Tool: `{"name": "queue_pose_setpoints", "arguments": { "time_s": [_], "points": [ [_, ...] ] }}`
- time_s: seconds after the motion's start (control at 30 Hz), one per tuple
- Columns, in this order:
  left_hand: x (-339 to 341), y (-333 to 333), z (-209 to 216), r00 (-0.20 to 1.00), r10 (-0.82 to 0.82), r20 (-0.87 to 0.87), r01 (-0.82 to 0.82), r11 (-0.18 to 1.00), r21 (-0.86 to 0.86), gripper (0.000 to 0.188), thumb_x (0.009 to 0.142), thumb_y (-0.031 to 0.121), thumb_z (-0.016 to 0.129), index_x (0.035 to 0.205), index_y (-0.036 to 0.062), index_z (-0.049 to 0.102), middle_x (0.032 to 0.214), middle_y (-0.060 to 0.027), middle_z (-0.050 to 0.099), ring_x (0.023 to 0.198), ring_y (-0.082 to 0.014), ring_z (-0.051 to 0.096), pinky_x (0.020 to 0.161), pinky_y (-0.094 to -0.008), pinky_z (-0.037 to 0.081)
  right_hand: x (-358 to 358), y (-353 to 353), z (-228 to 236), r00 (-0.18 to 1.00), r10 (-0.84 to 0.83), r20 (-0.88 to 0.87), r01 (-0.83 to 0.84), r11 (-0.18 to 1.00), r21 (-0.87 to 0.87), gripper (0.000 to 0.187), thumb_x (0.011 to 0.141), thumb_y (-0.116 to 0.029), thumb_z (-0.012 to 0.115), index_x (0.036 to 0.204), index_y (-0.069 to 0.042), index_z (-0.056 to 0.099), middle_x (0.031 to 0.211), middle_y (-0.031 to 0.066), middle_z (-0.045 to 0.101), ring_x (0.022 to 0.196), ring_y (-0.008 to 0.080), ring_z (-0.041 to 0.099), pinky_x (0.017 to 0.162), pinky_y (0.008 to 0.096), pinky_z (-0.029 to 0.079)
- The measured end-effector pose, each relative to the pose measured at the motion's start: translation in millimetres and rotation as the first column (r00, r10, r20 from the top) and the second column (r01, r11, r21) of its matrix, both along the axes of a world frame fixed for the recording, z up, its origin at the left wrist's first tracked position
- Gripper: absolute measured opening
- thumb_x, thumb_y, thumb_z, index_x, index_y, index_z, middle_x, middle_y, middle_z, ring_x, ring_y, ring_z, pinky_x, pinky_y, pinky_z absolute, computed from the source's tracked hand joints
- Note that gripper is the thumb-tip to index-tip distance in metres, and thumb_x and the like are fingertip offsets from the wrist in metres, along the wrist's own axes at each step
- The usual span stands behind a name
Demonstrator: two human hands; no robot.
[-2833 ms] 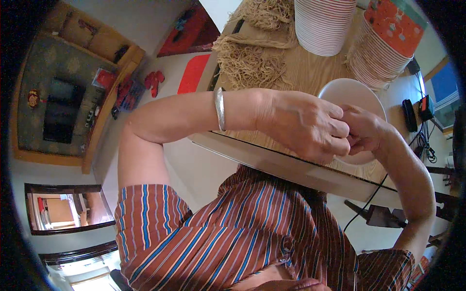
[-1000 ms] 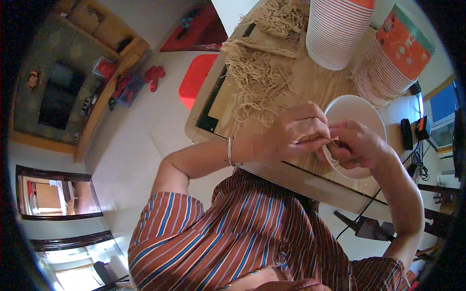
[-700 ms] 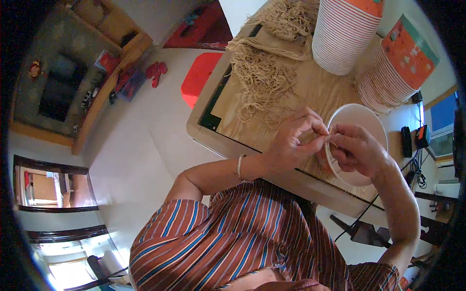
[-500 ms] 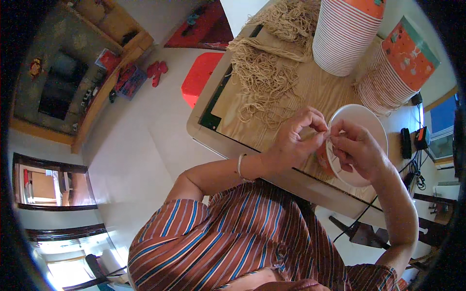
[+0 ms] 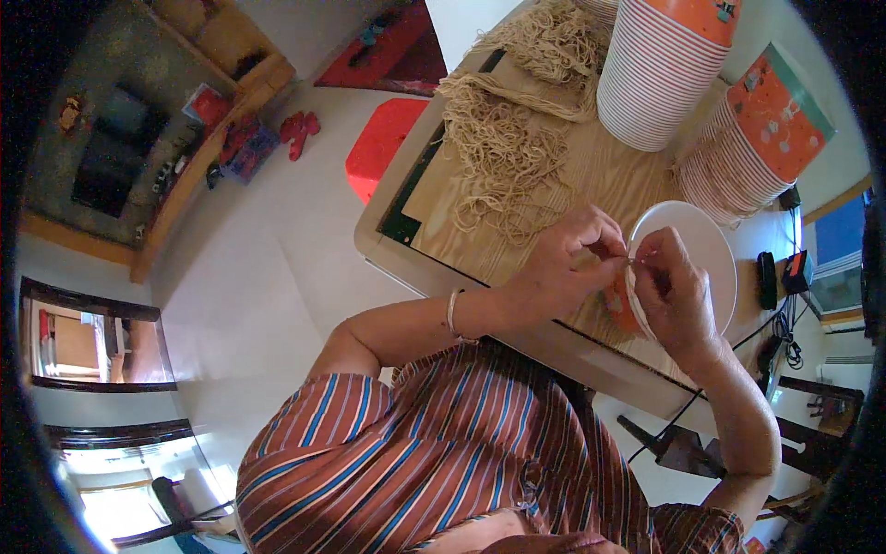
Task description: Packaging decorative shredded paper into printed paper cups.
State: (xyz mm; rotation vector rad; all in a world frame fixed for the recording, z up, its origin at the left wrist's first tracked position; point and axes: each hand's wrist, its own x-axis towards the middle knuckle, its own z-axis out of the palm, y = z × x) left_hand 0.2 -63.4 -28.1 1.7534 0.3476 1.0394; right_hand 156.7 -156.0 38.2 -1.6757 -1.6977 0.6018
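We hold our left hand [image 5: 565, 266] and right hand [image 5: 678, 297] pinched closed on what looks like a thin strand [image 5: 630, 259], at the tub's [image 5: 709, 242] left rim, on the desk [image 5: 600, 175] near the yarn [image 5: 506, 138], apparently working it, which next calls for a steady grip.

No words, labels, numbers or signs can be read anywhere.

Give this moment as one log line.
left hand: at cup rim; right hand: at cup; anything held: unclear; beige strings: heaped on table
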Motion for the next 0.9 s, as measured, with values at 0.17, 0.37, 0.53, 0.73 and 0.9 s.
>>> {"name": "queue_pose_setpoints", "arguments": {
  "time_s": [0.17,0.37,0.53,0.73,0.9],
  "points": [
    [-0.8,0.1,0.1,0.999,-0.002,-0.047,0.0,0.999,-0.042,0.01,0.084,0.004,0.065,0.092,0.0052,0.059,0.097,-0.0044,0.058,0.09,-0.0139,0.059,0.081,-0.0277,0.048,-3.5,-0.2,1.0,0.994,0.027,0.105,-0.031,0.999,0.036,0.012,0.09,-0.006,0.056,0.098,-0.006,0.048,0.072,0.0182,0.06,0.066,0.0396,0.064,0.054,0.0421,0.05],
    [1.3,1.8,-1.9,0.995,-0.083,-0.053,0.071,0.977,-0.199,0.009,0.086,0.008,0.065,0.093,0.0053,0.059,0.096,-0.0023,0.058,0.089,-0.0104,0.058,0.081,-0.0261,0.048,-4.3,-2.0,-5.1,0.951,-0.029,0.308,-0.017,0.989,0.146,0.01,0.091,-0.009,0.058,0.095,-0.008,0.048,0.069,0.0168,0.06,0.058,0.0385,0.062,0.048,0.0455,0.048],
    [3.6,3.4,-6.6,0.991,-0.134,0.012,0.13,0.934,-0.333,0.014,0.089,0.015,0.066,0.096,0.0057,0.059,0.093,-0.0001,0.059,0.088,-0.0082,0.057,0.081,-0.0246,0.048,-5.1,-1.0,-4.9,0.941,-0.011,0.337,-0.062,0.977,0.205,0.009,0.091,-0.011,0.058,0.095,-0.009,0.05,0.067,0.0156,0.059,0.057,0.0369,0.062,0.047,0.0437,0.049],
    [4.6,6.7,-5.4,0.981,-0.191,0.022,0.182,0.884,-0.431,0.017,0.089,0.018,0.066,0.099,0.0063,0.059,0.092,0.0011,0.06,0.087,-0.007,0.057,0.081,-0.0242,0.048,-5.1,-0.3,-5.7,0.928,-0.031,0.372,-0.058,0.973,0.225,0.009,0.091,-0.011,0.058,0.098,-0.01,0.052,0.069,0.0141,0.06,0.057,0.0358,0.062,0.047,0.0429,0.05],
    [6.8,10.6,-11.8,0.975,-0.219,0.046,0.216,0.871,-0.441,0.017,0.089,0.018,0.066,0.1,0.0066,0.06,0.092,0.0019,0.06,0.087,-0.0066,0.057,0.08,-0.0239,0.048,-6.6,0.9,-6.4,0.925,-0.04,0.379,-0.059,0.967,0.246,0.009,0.091,-0.011,0.058,0.098,-0.01,0.052,0.069,0.0143,0.06,0.057,0.0358,0.062,0.047,0.0426,0.05]
  ]
}}
